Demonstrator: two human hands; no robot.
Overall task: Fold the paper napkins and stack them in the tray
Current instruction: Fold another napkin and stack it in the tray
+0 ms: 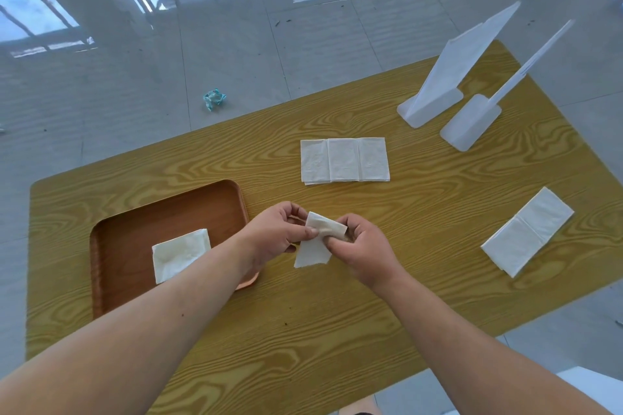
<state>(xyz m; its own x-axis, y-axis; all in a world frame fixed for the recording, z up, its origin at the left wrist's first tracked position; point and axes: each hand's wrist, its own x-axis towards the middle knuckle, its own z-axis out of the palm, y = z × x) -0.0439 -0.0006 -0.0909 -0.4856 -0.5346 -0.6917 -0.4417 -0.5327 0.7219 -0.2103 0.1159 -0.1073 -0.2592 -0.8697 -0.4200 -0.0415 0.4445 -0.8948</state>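
Both hands hold one white paper napkin [313,251] just above the table, right of the tray. My left hand [279,229] pinches its left edge. My right hand [360,246] grips its upper folded part, and the lower part hangs loose. A brown wooden tray [135,229] lies at the left with a folded napkin [180,254] in it, partly covered by my left forearm. A stack of unfolded napkins [344,160] lies beyond my hands. Another napkin stack [527,232] lies at the right.
The table [303,330] is yellow wood grain. Two white plastic stands [435,104] [470,125] rise at the back right. A crumpled blue-green wrapper [214,99] lies on the tiled floor beyond the table's far edge.
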